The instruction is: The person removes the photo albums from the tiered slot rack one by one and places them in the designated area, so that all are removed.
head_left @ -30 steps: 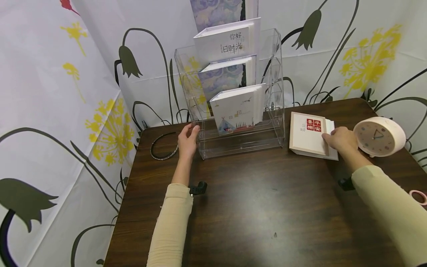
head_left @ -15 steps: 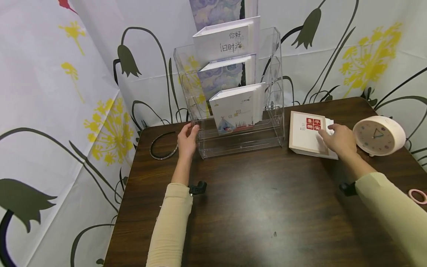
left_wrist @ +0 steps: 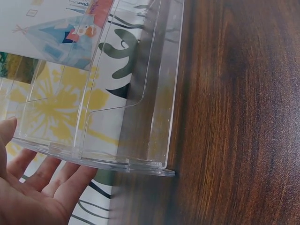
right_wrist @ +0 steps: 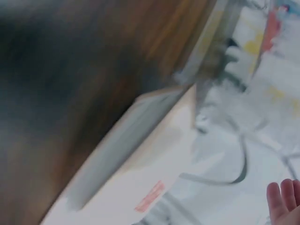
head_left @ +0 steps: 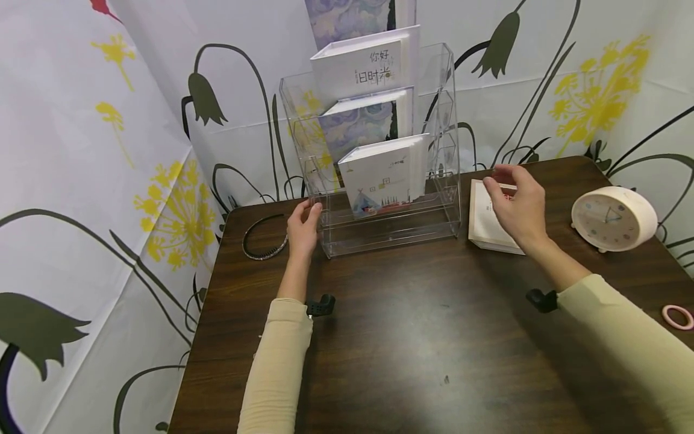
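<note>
A clear acrylic rack [head_left: 390, 238] stands at the back of the table with several books tiered in it; the front book [head_left: 382, 181] has a tent drawing. My left hand [head_left: 303, 229] rests at the rack's left side, with fairly straight fingers [left_wrist: 77, 185] against the outside of its side panel. To the rack's right, a cream-covered book [head_left: 485, 220] with red characters lies on the table. My right hand [head_left: 523, 205] hovers above this book, fingers bent and apart, nothing between them. That hand hides part of the book. The right wrist view is blurred, with fingertips at its edge.
A round clock [head_left: 612, 218] stands right of the lying book. Further forward at the right lies a pink ring [head_left: 678, 317]. A dark headband [head_left: 262, 238] lies left of the rack. Flower-patterned cloth [head_left: 244, 138] hangs behind the dark wooden table [head_left: 406, 337].
My right hand has let go of the cream book's right side, lifted and moved left over it. The book stays on the table. My left hand remains at the rack.
</note>
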`<state>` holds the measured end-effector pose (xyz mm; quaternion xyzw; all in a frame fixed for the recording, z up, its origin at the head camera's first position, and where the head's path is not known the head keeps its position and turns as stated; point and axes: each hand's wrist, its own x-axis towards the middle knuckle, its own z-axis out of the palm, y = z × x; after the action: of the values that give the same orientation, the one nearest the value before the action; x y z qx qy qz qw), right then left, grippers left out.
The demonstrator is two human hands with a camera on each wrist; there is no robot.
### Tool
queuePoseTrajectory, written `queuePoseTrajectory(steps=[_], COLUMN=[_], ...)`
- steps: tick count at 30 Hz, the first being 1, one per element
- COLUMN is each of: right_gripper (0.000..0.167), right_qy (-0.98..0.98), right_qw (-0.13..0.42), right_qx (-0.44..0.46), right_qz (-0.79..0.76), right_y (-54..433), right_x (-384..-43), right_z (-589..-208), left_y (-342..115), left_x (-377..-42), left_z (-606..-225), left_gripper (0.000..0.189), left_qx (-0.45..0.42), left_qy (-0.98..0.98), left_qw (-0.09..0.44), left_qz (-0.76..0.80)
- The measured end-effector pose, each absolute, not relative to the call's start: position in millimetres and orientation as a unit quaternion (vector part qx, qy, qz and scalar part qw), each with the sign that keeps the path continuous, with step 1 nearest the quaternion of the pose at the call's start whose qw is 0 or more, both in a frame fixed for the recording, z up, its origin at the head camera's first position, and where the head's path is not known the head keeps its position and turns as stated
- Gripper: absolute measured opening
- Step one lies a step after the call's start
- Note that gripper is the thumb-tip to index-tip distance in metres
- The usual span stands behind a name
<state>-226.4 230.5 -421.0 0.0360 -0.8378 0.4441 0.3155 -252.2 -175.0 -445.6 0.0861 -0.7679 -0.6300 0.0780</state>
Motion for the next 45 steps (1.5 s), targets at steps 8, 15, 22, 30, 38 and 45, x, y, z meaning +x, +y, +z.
queuePoseTrajectory(steps=[8,15,22,30,38,45], right_gripper=[0.047,0.067,0.071,0.068,0.048,0.049], right_qy=[-0.832,-0.838,-0.853,-0.853,-0.849,-0.834], right_qw=[0.239,0.204,0.198,0.175,0.121,0.097], right_qx=[0.127,0.092,0.077,0.061,0.084,0.114], right_qz=[0.485,0.497,0.477,0.488,0.507,0.531], right_y=[182.5,152.8,133.4,128.8,132.5,134.3], right_x=[-242.1,-260.6,-268.2,-276.0,-281.5,-279.4], right_z=[-403.5,-410.7,-406.2,-406.5,-407.1,-409.5], left_y=[-173.2,-164.2,-161.8,-163.2,-166.7,-174.4], left_x=[-252.9,-238.7,-231.6,-233.6,-240.1,-254.4], left_z=[-446.1,-420.0,-409.0,-410.9,-419.9,-445.2], left_gripper=[0.049,0.046,0.045,0.043,0.044,0.051], left_qx=[0.081,0.085,0.085,0.087,0.088,0.089], left_qy=[-0.772,-0.773,-0.77,-0.773,-0.765,-0.768], left_qw=[0.094,0.067,0.064,0.065,0.063,0.077], left_qz=[-0.623,-0.625,-0.629,-0.625,-0.635,-0.63])
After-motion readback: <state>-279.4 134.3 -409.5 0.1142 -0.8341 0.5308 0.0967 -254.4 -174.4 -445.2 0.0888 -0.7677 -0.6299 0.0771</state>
